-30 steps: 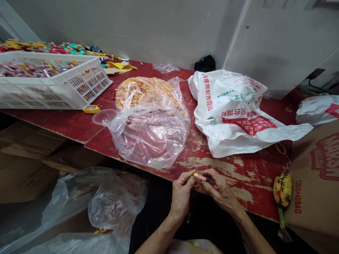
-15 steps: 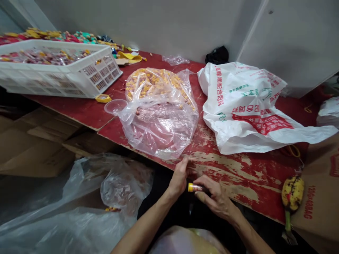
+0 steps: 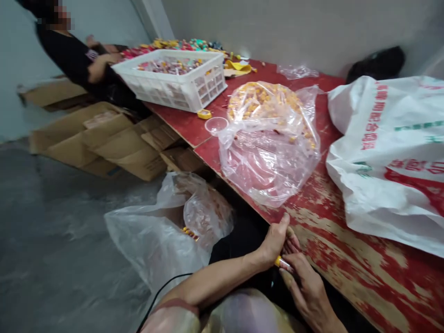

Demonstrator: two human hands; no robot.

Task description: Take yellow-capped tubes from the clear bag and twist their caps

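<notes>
My right hand point(image 3: 307, 282) is closed on a small clear tube with a yellow cap point(image 3: 282, 263), held between thumb and fingers over my lap. Its capped end points toward my left wrist. Close beside it, my left hand point(image 3: 277, 238) has its thumb raised and its fingers loosely curved, palm turned to the right hand. I see nothing in the left palm, though part of it is hidden. Beyond both hands, a clear plastic bag point(image 3: 263, 162) lies on the red table point(image 3: 347, 259), with many yellow-capped pieces inside its far half.
A white crate point(image 3: 173, 88) of wrapped pieces stands at the far left of the table. Nearby are a round clear lid point(image 3: 216, 125) and a yellow piece point(image 3: 204, 114). A white printed sack point(image 3: 367, 171) lies right. Cardboard boxes point(image 3: 132, 143) and a large plastic bag point(image 3: 149, 231) are below. A co-worker point(image 3: 69, 55) is behind.
My view has swung left, bringing the co-worker and more floor into sight. My hands have come closer together; the tube stays in my right hand.
</notes>
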